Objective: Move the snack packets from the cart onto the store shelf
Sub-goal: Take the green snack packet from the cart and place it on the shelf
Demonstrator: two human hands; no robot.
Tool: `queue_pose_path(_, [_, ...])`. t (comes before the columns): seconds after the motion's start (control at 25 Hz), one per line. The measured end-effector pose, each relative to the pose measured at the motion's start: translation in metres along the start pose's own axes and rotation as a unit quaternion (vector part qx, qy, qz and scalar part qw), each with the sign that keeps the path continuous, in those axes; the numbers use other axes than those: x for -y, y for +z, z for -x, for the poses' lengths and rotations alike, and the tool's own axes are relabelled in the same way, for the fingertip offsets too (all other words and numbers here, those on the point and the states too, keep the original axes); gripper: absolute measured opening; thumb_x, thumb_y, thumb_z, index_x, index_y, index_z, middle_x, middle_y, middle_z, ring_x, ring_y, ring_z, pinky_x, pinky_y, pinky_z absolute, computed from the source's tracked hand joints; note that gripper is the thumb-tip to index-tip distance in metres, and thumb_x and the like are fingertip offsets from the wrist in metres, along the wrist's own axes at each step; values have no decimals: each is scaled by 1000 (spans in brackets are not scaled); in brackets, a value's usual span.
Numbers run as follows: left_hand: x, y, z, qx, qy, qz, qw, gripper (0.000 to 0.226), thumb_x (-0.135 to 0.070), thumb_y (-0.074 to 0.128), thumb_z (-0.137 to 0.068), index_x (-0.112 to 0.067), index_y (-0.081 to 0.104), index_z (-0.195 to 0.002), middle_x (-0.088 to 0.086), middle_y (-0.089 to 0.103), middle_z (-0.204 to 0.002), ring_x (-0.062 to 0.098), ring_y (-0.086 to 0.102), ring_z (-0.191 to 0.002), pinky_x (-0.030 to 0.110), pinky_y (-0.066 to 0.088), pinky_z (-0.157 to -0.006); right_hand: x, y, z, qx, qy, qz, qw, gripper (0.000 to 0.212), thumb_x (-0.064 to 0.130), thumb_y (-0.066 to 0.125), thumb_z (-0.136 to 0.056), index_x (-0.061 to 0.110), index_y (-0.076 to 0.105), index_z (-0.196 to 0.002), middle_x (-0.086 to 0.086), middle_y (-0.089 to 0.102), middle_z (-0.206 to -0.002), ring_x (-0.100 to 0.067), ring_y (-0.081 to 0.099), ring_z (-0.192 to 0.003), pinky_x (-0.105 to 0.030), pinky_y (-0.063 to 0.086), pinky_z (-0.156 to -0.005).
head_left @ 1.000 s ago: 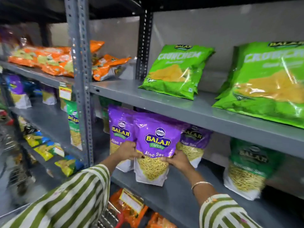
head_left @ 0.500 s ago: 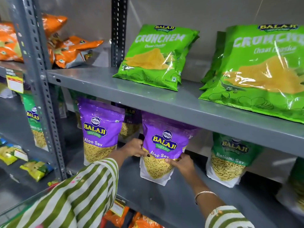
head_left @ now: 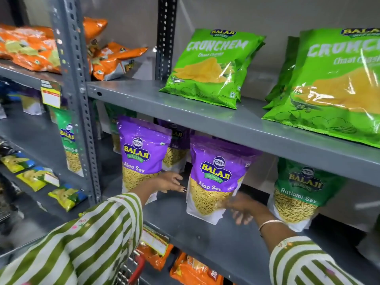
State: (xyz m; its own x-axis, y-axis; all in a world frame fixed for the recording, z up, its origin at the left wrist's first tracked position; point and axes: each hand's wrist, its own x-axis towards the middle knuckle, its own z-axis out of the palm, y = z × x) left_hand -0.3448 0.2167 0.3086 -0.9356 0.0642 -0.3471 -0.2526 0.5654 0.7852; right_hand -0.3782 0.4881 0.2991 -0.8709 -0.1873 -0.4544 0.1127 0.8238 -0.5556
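Observation:
A purple Aloo Sev packet [head_left: 213, 177] stands upright on the grey middle shelf [head_left: 205, 243]. My left hand [head_left: 170, 182] is at its left edge with fingers apart, the thumb tip just at the packet's side. At the packet's lower right corner is my right hand [head_left: 240, 208], blurred, with fingers spread and not wrapped around it. Another purple Aloo Sev packet [head_left: 141, 153] stands to the left, with a third partly hidden behind. The cart's red rim and wire basket [head_left: 131, 270] show at the bottom, under my left sleeve.
A green Ratlami Sev packet [head_left: 298, 194] stands right of my right hand. Green Crunchem bags [head_left: 209, 66] lie on the upper shelf [head_left: 226, 128], close above the purple packets. A perforated steel post [head_left: 76, 99] stands at left. Orange packets [head_left: 191, 270] fill the shelf below.
Both hands gripped the purple packet earlier and slid it right, setting it on the shelf. Now the fingers have opened, and the right hand is dropping away from the packet.

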Motion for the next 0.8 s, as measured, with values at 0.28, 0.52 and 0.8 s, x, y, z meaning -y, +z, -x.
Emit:
queue_pose_path(0.28, [123,-57,100,156,-261,-39,952,19,-19,41,-93,-12,58,-98,1,57,-85,15,57,-77,50,39,-100,121,101,3,321,-14,206,924,36,49,49,-86,15,51,-76,1,70,-60,-8,66,-48,-23,53,-49])
queue_pose_path(0.52, [281,-78,194,167,-452,17,876,25,-28,38,-94,-10,56,-95,13,54,-120,33,38,-135,48,33,-107,201,285,-29,322,-199,191,905,24,32,67,-79,16,53,-67,-3,57,-66,-12,51,-52,-22,39,-48])
queue_pose_path(0.8, [454,-24,202,-12,-446,27,895,127,-85,59,-39,-8,33,-137,11,40,-147,26,41,-132,40,34,-112,185,451,-100,317,-250,249,880,102,59,77,-39,4,52,-121,-14,60,-107,-22,56,-104,-26,45,-84])
